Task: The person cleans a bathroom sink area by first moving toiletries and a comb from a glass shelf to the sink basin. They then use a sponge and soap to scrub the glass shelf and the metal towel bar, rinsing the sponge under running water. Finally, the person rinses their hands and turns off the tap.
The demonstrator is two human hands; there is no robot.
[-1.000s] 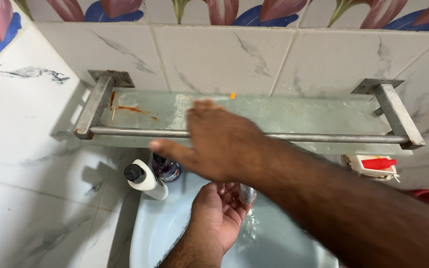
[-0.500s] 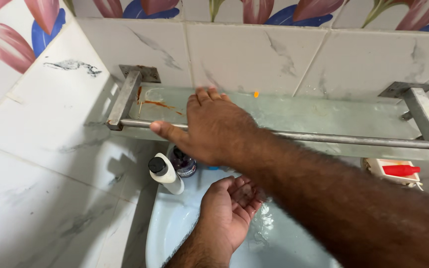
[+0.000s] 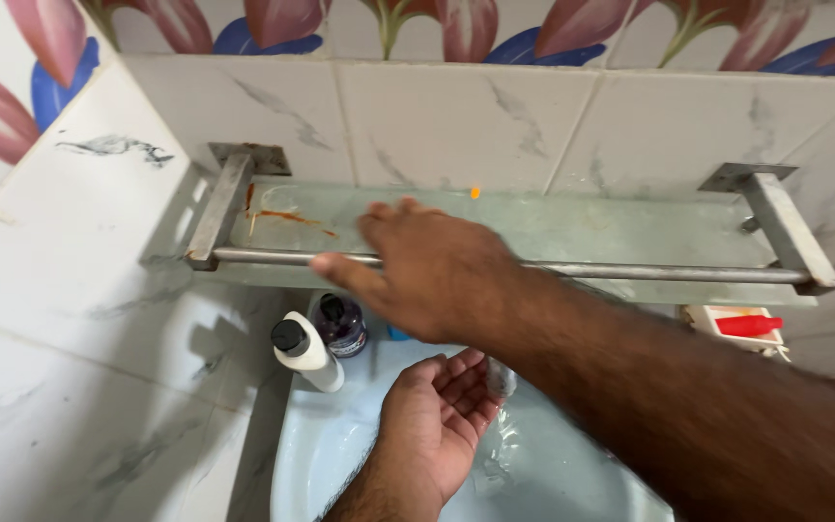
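Tiled bathroom corner, marble-look wall with a floral border. Nearest, the left hand [image 3: 437,420] is being held cupped and open, palm up, over the pale basin [image 3: 321,454] under running water, gripping nothing. Above it, the right hand [image 3: 427,266] is being spread flat, fingers open, over the wet glass shelf [image 3: 611,232] near its left end. Judged step: shelf being rinsed by hand; the rust stain [image 3: 287,217] at the left corner likely calls for more water. The front rail [image 3: 649,273] is crossing the reach. A white bottle [image 3: 306,353], dark bottle [image 3: 340,324] and soap dish [image 3: 732,324] are sitting under the shelf.
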